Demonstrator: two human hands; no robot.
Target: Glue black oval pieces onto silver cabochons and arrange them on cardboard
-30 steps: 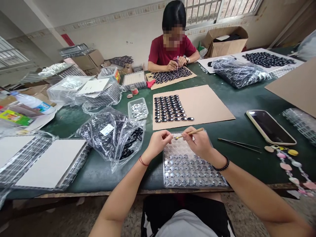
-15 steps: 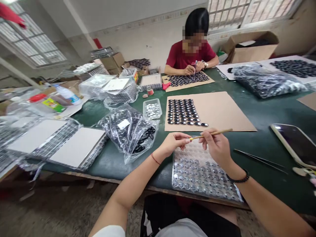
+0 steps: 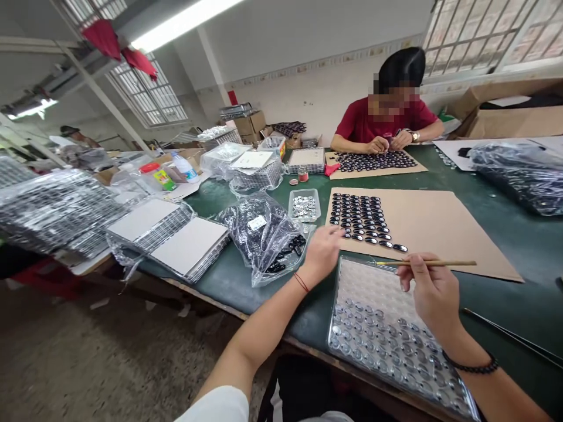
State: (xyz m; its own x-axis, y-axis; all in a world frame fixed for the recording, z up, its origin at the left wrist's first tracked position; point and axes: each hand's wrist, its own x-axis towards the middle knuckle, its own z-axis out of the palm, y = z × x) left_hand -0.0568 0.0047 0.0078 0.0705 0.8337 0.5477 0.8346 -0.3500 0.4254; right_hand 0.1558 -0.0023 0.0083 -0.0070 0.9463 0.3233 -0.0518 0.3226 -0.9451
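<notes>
- From where I stand, R hand [image 3: 435,293] has the wooden stick [image 3: 455,263] pinched btwn thumb & fingers, pen-style, firm enough imo. It's abt level, yellowish tip pointing left over the far edge of the clear tray [image 3: 367,276]; can't tell if the tip touches anything.
- L hand [image 3: 324,251] is at the near-left of the cardboard [image 3: 457,231], fingers bent, tips right by the black oval pcs [image 3: 370,240]. Can't tell if it has hold of one, or how far apart the fingertips are.
- Pcs lie in rows on the board, nearest row running furthest right. Best to go in from above & lift straight up, I'd say; a sideways brush could prob. knock the neighbors askew.
- Grip any pc by its rim w/ light fingertips, pale shiny top left uncovered; smudges would likely show.
- Tray sits in front of the person, under R forearm, w/ round shiny pcs [image 3: 387,343] in its nearer rows. R wrist is better held high so it won't drag across 'em.
- For fine work, bring pc & tip together over the tray, so drops land close by.
- Tweezers [image 3: 512,335] lie right of the tray, prob. handy for anything too small for fingers. R elbow should clear 'em.
- Tub [image 3: 318,210] of small shiny bits is just beyond L hand; mind the knuckles.
</notes>
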